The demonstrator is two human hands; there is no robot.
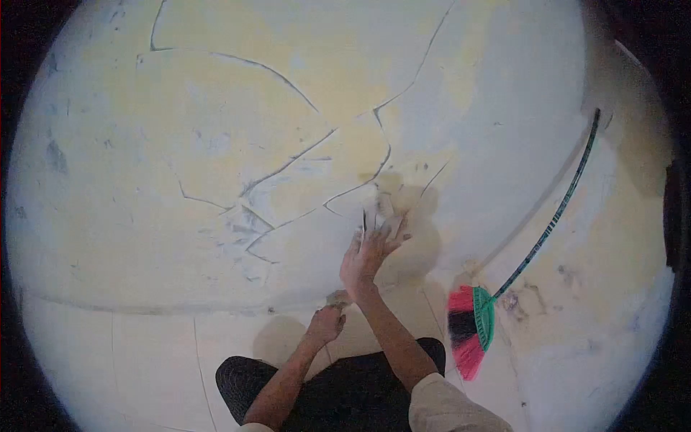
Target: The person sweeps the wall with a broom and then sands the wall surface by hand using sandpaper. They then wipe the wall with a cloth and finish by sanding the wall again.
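Note:
My right hand (366,263) reaches up against the lower part of a wall (144,144) painted in patchy yellow and pale grey. Its fingers, whitened with dust, press a thin pale flat piece (371,218) with a dark edge to the surface; its kind is hard to make out. Cracks or filled grooves (288,158) branch over the wall above and left of this hand. Lower down, my left hand (327,324) is closed in front of the wall's foot. A small greyish shape (338,297) shows at its top, too blurred to name.
A broom (547,234) with a green-and-black handle leans on the wall at the right, its red and black bristles (464,335) down on the pale tiled floor (151,353). My dark-clothed legs (331,396) are folded at the bottom.

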